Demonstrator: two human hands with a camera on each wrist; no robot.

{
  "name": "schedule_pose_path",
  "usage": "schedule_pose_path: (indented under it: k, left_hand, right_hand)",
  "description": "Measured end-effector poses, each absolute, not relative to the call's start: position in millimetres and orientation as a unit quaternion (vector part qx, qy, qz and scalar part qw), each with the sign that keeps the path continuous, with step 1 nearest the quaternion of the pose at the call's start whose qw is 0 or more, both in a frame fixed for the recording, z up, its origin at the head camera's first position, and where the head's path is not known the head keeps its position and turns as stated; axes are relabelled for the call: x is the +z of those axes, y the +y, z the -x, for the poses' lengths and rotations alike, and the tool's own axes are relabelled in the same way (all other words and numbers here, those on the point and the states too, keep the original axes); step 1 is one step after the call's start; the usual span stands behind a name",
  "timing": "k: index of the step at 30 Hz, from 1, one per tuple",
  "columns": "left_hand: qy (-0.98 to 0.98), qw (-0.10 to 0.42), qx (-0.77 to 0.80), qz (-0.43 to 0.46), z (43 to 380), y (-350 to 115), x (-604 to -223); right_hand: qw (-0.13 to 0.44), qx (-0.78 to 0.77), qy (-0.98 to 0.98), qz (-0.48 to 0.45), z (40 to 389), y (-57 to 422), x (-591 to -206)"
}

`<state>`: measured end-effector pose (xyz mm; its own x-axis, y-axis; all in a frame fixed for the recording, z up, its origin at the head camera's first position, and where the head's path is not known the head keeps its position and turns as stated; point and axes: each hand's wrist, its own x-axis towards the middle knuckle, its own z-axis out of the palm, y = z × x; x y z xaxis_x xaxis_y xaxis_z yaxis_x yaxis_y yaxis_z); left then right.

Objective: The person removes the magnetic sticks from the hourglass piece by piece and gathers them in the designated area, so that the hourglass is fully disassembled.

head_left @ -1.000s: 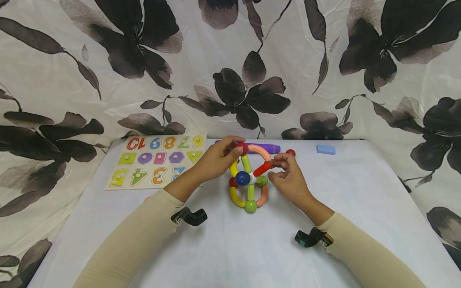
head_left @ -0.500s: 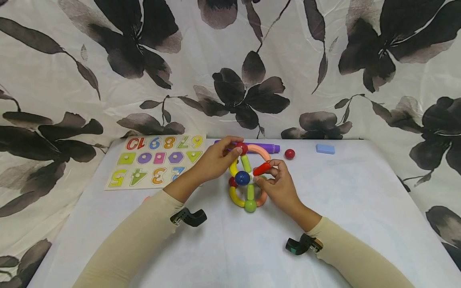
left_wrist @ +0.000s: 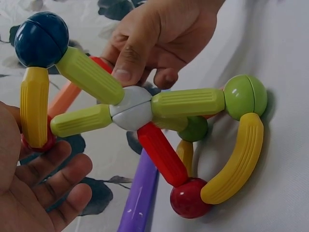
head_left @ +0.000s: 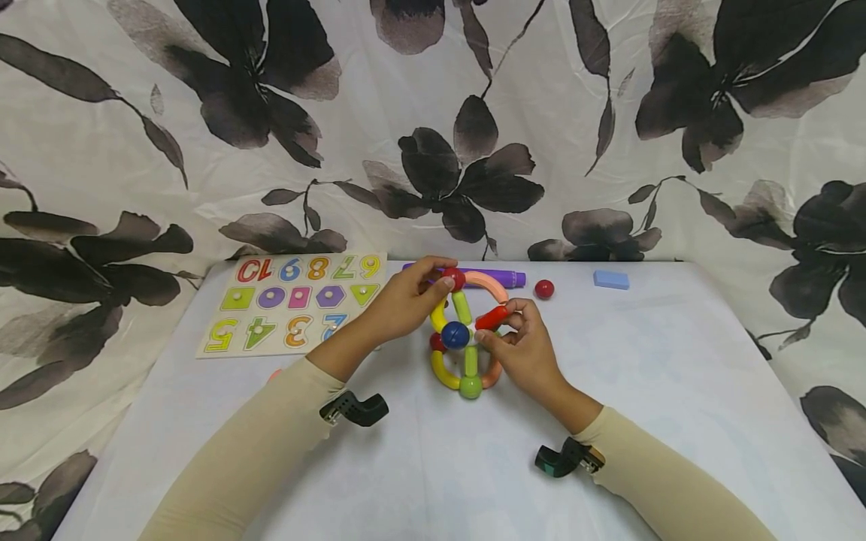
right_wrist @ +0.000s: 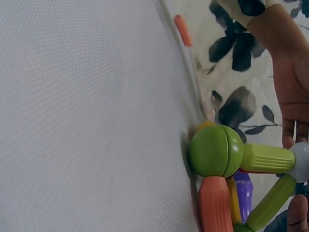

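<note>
Numerals 2–10 on puzzle board (head_left: 280, 314)

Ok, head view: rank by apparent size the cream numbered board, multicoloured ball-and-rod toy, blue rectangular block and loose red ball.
Largest to smallest:
1. Cream numbered board, partly covered
2. Ball-and-rod toy, partly covered
3. Blue block
4. Loose red ball

Glossy, smooth plastic on the blue ball (left_wrist: 41, 39), we see; the ribbed rods (left_wrist: 187, 102) look satin plastic; matt, finely textured tabletop (right_wrist: 87, 116), creased cloth-like backdrop (head_left: 379, 98)!

Beige sleeves (head_left: 243, 443) meet curved black wrist mounts (head_left: 361, 409).
</note>
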<state>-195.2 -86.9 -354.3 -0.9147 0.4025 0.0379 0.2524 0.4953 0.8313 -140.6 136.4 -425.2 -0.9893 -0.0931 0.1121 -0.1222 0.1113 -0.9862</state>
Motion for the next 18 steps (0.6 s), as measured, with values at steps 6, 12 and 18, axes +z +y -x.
schedule_pose_path:
  k: [6,12,18]
  left_hand:
    - [0.861,0.082,0.465,-0.189,195.2,-86.2,-353.4]
    - [0.857,0.081,0.471,-0.195,195.8,-87.1,-352.9]
    - [0.856,0.083,0.471,-0.197,196.1,-87.0,-353.4]
  right_hand:
    - [0.032,0.634,-0.77,-0.059,139.0,134.9,-424.2]
    - [0.062,0.621,-0.778,-0.069,136.0,132.2,-423.0]
    - [0.082,0.616,-0.78,-0.077,134.0,133.2,-424.8]
